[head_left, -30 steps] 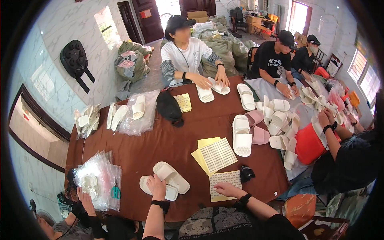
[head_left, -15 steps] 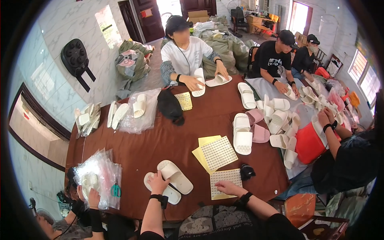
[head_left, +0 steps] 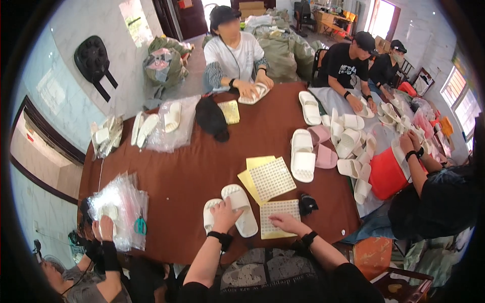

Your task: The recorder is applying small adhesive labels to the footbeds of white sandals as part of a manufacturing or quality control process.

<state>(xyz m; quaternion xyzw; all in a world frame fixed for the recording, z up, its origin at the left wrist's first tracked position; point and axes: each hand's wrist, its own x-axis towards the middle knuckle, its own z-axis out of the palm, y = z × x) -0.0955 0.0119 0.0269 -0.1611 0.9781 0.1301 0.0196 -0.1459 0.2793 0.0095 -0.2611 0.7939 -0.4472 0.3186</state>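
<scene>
Since the earlier frame, two white moulded slippers [head_left: 246,222] have shifted rightward over the brown cloth-covered table [head_left: 174,214], closer to a white sheet of small printed labels with yellow edges [head_left: 278,208]. Across the table, a co-worker's white textured slippers [head_left: 252,95], apart before, now lie together under both hands.

Wearer's left hand [head_left: 226,216]: palm down, fingers bent over the nearer pair, touching it; cannot tell whether they grip. Slippers lie side by side on the cloth, left one partly covered by the hand, right one just beside the label sheet.

Wearer's right hand [head_left: 286,222]: over the label sheet, fingers curled, thumb close to them; cannot tell whether anything is pinched.

Beside the sheet's right edge: a small crumpled black item [head_left: 307,204]. Beyond: a second white label sheet [head_left: 273,178] overlapping plain yellow paper [head_left: 245,179]. Far left: teal-handled scissors [head_left: 140,225] on clear plastic bags [head_left: 118,194].
</scene>
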